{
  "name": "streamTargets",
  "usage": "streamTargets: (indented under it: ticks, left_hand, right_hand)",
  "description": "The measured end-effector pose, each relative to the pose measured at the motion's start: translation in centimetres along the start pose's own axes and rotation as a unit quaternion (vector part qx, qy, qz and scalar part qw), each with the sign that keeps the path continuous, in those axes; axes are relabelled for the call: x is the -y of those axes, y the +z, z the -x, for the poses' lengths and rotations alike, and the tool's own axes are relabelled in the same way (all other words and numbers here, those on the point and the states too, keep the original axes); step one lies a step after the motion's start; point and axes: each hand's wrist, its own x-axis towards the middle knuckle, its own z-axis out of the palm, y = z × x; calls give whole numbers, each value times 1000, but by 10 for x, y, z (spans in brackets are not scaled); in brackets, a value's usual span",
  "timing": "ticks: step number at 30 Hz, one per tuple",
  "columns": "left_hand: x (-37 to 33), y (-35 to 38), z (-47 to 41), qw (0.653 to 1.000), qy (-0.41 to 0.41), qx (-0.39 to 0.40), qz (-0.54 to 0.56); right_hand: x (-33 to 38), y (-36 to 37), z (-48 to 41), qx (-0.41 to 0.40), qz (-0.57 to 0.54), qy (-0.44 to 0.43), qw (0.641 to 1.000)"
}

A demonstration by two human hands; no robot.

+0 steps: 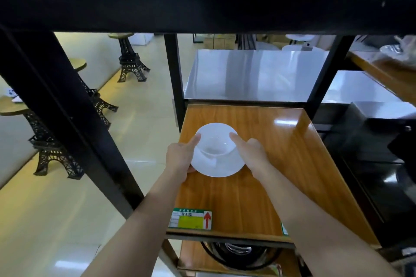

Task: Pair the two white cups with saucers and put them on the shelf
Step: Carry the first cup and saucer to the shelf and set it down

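Observation:
A white cup (215, 141) sits upright on a white saucer (219, 167) over the left middle of the wooden shelf (258, 198). My left hand (181, 156) grips the saucer's left rim, with a finger up against the cup's left side. My right hand (251, 152) holds the saucer's right side, its forefinger touching the cup's right rim. I cannot tell whether the saucer rests on the board or hovers just above it. Only this one cup and saucer are in view.
Black frame posts (174, 78) stand at the shelf's back corners and a dark board spans overhead. A label sticker (191, 219) marks the front edge. A metal pot lid (238, 252) lies on the lower shelf. Tower-legged tables (131, 60) stand on the floor to the left.

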Motion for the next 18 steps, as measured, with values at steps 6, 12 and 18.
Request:
streamTargets:
  ticks: [6,12,18]
  left_hand:
    - [-1,-5,1,980,84,-36,-175]
    - [2,4,32,899,293,-74,-317]
    - [18,27,97,839,403,6,-365]
  right_hand:
    - [-3,-6,12,-39,73,-25,996]
    - [-24,-31,52,-101,190,-129,968]
    - [-65,-68,105,-138,267,-196,933]
